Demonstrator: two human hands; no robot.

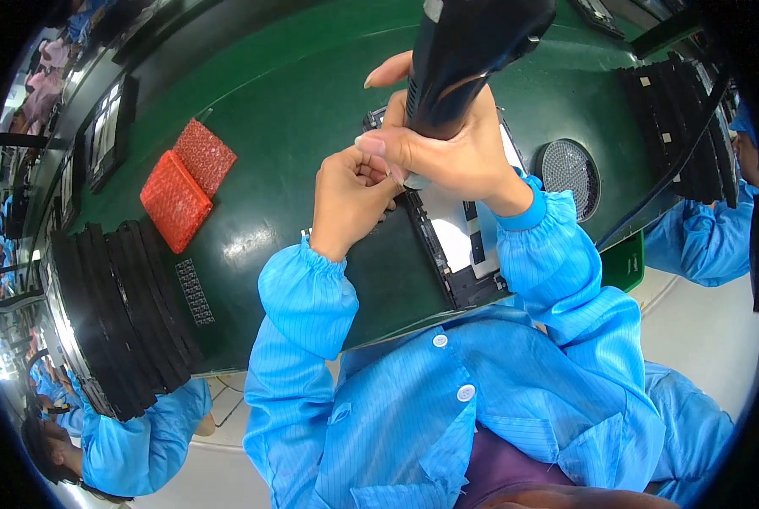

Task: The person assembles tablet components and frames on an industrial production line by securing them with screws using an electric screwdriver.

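Both hands met over the far half of the open black frame [435, 242] as I watched from afar: the right hand [460, 157] was wrapped around a black handheld tool [460, 93], while the left hand [350, 199] was drawn narrow, fingertips bunched (I could not tell what, if anything, they pinched). That frame lay at the middle of the tabletop's [269, 127] near edge, its long axis running away from the body, the far end leaning slightly left. From the left hand it lay to the right, that hand sitting at its left long side; the right hand, directly above it, was nearer its middle.

I counted one frame under the hands, one tool, two red bubble-wrap pieces [176, 199] toward the left edge, one small card strip [195, 293] near the near left corner, one round dish [596, 195] toward the right edge, and two black stacks [112, 314], one at each side edge.
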